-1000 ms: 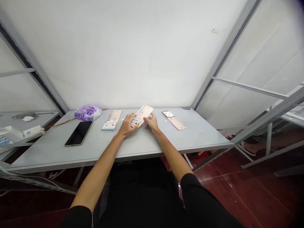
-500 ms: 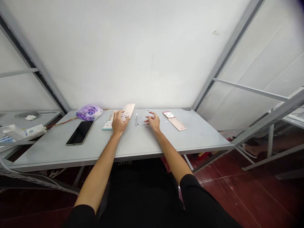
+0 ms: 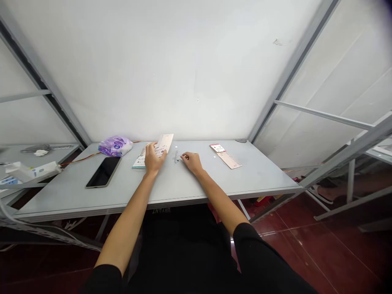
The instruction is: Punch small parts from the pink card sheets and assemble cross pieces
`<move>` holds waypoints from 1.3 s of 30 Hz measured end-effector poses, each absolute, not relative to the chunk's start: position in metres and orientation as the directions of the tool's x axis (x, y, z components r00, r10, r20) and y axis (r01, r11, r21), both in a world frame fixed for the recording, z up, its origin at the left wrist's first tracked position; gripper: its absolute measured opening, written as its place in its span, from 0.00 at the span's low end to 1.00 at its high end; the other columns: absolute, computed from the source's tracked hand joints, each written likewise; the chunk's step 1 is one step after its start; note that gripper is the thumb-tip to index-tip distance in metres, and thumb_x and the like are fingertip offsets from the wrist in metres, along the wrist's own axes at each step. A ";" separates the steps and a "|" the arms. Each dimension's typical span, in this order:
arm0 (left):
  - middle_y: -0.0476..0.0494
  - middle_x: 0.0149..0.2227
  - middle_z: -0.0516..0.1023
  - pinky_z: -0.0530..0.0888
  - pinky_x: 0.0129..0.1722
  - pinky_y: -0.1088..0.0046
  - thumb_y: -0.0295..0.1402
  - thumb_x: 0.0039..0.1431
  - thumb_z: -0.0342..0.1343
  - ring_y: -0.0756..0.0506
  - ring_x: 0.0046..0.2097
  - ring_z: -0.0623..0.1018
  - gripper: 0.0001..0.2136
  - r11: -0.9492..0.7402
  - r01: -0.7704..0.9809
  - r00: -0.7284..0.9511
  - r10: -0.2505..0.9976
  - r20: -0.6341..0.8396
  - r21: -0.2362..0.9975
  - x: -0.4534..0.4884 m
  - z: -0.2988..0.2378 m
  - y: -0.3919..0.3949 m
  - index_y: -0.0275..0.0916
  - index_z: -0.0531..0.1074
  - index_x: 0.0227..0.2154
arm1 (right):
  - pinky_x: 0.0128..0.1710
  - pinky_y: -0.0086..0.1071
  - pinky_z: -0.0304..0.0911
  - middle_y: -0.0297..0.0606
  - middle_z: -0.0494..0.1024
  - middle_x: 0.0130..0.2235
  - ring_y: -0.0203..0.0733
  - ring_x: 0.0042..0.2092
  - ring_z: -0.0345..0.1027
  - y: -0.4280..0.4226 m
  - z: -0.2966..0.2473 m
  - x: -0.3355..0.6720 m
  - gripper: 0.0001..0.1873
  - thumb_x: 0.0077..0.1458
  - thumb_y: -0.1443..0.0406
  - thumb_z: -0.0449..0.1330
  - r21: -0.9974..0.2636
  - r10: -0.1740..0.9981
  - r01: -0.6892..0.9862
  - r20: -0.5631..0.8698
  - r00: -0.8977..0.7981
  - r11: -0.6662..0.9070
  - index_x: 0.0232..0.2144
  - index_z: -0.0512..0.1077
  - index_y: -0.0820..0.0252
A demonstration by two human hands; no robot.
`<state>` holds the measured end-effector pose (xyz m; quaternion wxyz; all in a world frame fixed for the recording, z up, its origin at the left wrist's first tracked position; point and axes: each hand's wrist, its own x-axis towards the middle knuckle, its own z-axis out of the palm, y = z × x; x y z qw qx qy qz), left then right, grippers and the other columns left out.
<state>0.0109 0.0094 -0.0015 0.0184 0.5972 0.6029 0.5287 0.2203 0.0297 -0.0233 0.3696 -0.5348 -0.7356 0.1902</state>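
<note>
My left hand is closed on a pale pink printed card, its thumb at the right edge. The card is tilted up from the table. Beside and partly behind that hand is a printed packet with a teal edge. My right hand is low over the table, fingers curled with the tips pinched together. Right by those fingertips lies a clear plastic measuring piece with black scale marks; its full outline is hard to see. Whether the fingertips grip it is hidden.
A pink ruler with a red-and-white label lies to the right. On the left are a dark-screened phone and a purple tissue pack. A grey object sits by the wall; metal posts frame the table.
My right hand has moved slightly left and down, its spread fingers closing into a pinch. The clear piece's slanted marks no longer show. My left hand stays on the card.
</note>
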 end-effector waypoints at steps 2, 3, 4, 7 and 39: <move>0.37 0.55 0.72 0.72 0.58 0.55 0.39 0.57 0.61 0.36 0.56 0.75 0.21 -0.304 0.705 -0.259 0.730 0.632 0.641 0.011 -0.002 0.010 0.42 0.67 0.52 | 0.47 0.35 0.68 0.38 0.81 0.33 0.44 0.39 0.76 0.029 -0.023 0.218 0.05 0.60 0.65 0.65 -0.621 0.910 0.672 0.349 -0.224 0.403 0.38 0.81 0.56; 0.36 0.55 0.72 0.72 0.58 0.56 0.39 0.57 0.60 0.36 0.56 0.74 0.21 -0.322 0.707 -0.244 0.724 0.645 0.629 0.011 -0.002 0.011 0.42 0.67 0.52 | 0.46 0.35 0.68 0.37 0.80 0.31 0.44 0.39 0.75 0.029 -0.022 0.217 0.05 0.59 0.65 0.66 -0.630 0.905 0.656 0.357 -0.230 0.416 0.39 0.81 0.56; 0.36 0.54 0.72 0.72 0.59 0.56 0.38 0.57 0.60 0.37 0.56 0.74 0.21 -0.341 0.709 -0.228 0.718 0.658 0.618 0.011 -0.003 0.011 0.41 0.67 0.52 | 0.44 0.34 0.68 0.36 0.79 0.30 0.42 0.37 0.74 0.028 -0.021 0.217 0.07 0.58 0.63 0.67 -0.673 0.907 0.614 0.367 -0.208 0.413 0.39 0.81 0.56; 0.37 0.52 0.74 0.72 0.58 0.57 0.38 0.59 0.57 0.38 0.53 0.76 0.18 -0.431 0.693 -0.117 0.724 0.680 0.578 0.011 -0.003 0.012 0.38 0.68 0.51 | 0.31 0.30 0.65 0.34 0.75 0.26 0.36 0.26 0.68 0.027 -0.012 0.218 0.17 0.62 0.52 0.62 -0.913 0.960 0.296 0.271 -0.074 0.281 0.39 0.80 0.59; 0.28 0.57 0.74 0.68 0.56 0.46 0.49 0.60 0.54 0.26 0.59 0.70 0.26 0.199 0.879 -0.307 0.932 0.193 0.433 -0.027 -0.016 0.020 0.43 0.75 0.57 | 0.19 0.24 0.56 0.31 0.72 0.31 0.27 0.20 0.60 0.029 0.004 0.231 0.07 0.53 0.62 0.62 -0.951 0.988 -0.297 -0.116 0.104 -0.081 0.35 0.74 0.59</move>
